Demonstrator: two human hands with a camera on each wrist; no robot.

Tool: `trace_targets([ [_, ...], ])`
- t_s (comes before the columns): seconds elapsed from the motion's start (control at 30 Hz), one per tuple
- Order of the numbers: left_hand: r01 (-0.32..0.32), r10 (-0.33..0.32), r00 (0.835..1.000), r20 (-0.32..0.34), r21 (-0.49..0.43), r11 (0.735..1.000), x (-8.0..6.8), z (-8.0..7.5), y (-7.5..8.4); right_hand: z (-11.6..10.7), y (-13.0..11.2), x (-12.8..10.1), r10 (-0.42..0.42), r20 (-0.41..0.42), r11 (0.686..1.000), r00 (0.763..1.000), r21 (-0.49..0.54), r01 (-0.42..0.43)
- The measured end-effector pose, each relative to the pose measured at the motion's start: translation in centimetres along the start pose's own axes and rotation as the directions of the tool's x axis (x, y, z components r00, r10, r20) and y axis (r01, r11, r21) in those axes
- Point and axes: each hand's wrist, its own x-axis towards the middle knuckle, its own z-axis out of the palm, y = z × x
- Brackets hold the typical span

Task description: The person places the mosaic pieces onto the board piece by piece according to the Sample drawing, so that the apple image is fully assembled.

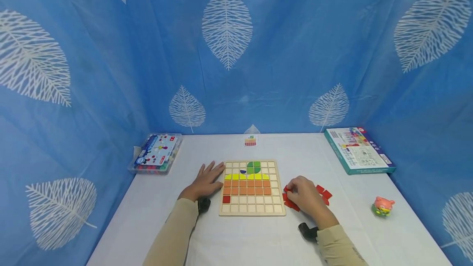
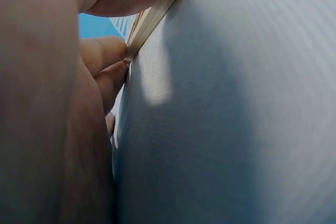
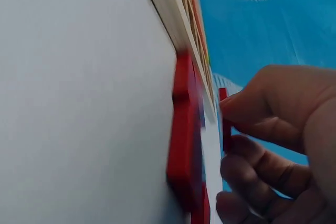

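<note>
A wooden grid board [image 1: 253, 212] lies on the white table, partly filled with green, yellow and orange tiles, a small dark blue piece and one red square [image 1: 226, 199] at its lower left. My left hand [image 1: 205, 182] rests flat beside the board, its thumb and fingertips touching the left edge. Right of the board, my right hand [image 1: 305, 194] pinches a thin red square tile [image 3: 226, 129] between thumb and fingers. Loose red tiles [image 1: 326, 194] lie around and under that hand, some of them hidden by it.
A small picture card [image 1: 251, 140] sits behind the board. At the back left is a clear plastic case [image 1: 157, 152]; a flat green-sided box [image 1: 358, 151] lies at the back right. A pink and green figurine [image 1: 382, 206] stands on the right. Blue leaf-patterned curtains [image 1: 281, 52] surround the table.
</note>
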Motion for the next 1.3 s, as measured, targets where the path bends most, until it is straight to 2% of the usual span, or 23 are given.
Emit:
trace_targets([
  [0.17, -0.002, 0.002, 1.000, 0.003, 0.003, 1.000, 0.0, -0.1, 0.0, 1.3, -1.9, 0.3, -0.100, 0.028, 0.994, 0.995, 0.056, 0.098],
  [0.27, -0.007, 0.007, 1.000, 0.006, -0.004, 1.000, -0.1, -0.3, 0.1, 2.3, -3.3, 0.6, -0.196, 0.058, 0.977, 0.979, 0.097, 0.190],
  [0.4, -0.013, 0.013, 1.000, 0.005, -0.005, 1.000, 0.0, -0.3, 0.0, 3.8, -5.5, 1.0, -0.340, 0.101, 0.937, 0.935, 0.117, 0.329],
  [0.57, -0.012, 0.012, 1.000, 0.008, -0.008, 1.000, 0.1, -0.2, 0.0, 5.6, -8.0, 1.6, -0.449, 0.166, 0.892, 0.878, 0.129, 0.432],
  [0.73, -0.012, 0.012, 1.000, 0.019, -0.003, 1.000, -0.1, -0.3, 0.1, 6.8, -9.7, 2.2, -0.490, 0.209, 0.871, 0.846, 0.115, 0.477],
  [0.9, -0.017, 0.017, 1.000, 0.014, 0.006, 1.000, -0.2, -0.5, 0.2, 7.8, -10.5, 2.6, -0.508, 0.233, 0.860, 0.829, 0.082, 0.504],
  [1.17, -0.023, 0.023, 1.000, 0.014, 0.008, 1.000, -0.2, -0.5, 0.2, 8.5, -11.1, 2.9, -0.488, 0.279, 0.868, 0.827, 0.049, 0.495],
  [1.3, -0.028, 0.028, 1.000, 0.011, 0.011, 1.000, -0.2, -0.4, 0.1, 8.6, -11.3, 3.0, -0.500, 0.284, 0.857, 0.818, 0.024, 0.515],
])
